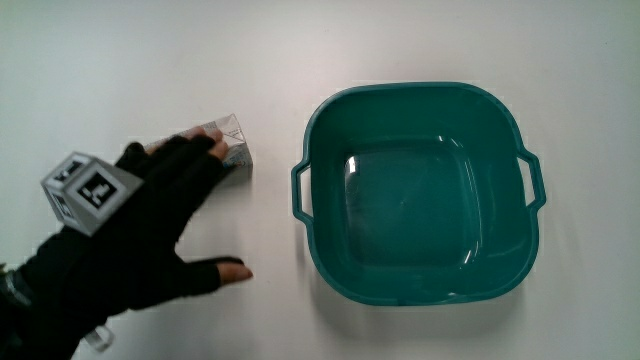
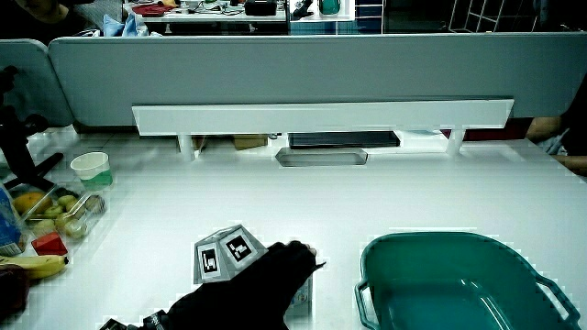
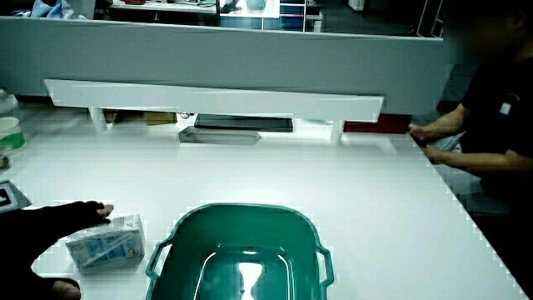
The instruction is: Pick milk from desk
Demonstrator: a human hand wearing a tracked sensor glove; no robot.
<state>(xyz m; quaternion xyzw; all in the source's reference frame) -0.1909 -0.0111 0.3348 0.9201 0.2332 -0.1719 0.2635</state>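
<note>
Presently: one milk carton (image 1: 232, 146), one teal basin (image 1: 420, 195), on white table (image 1: 150, 60). Gloved hand (image 1: 150, 220) spread over carton, fingers (image 1: 195, 150) resting on it, not closed. Low grey partition (image 2: 312, 78) at table's edge.

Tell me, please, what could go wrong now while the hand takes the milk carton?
The fingers lie spread over the milk carton and have not closed on it, so it may slide away across the smooth table. The green basin stands close beside the carton; a push or a careless lift could knock the carton against its rim.
</note>
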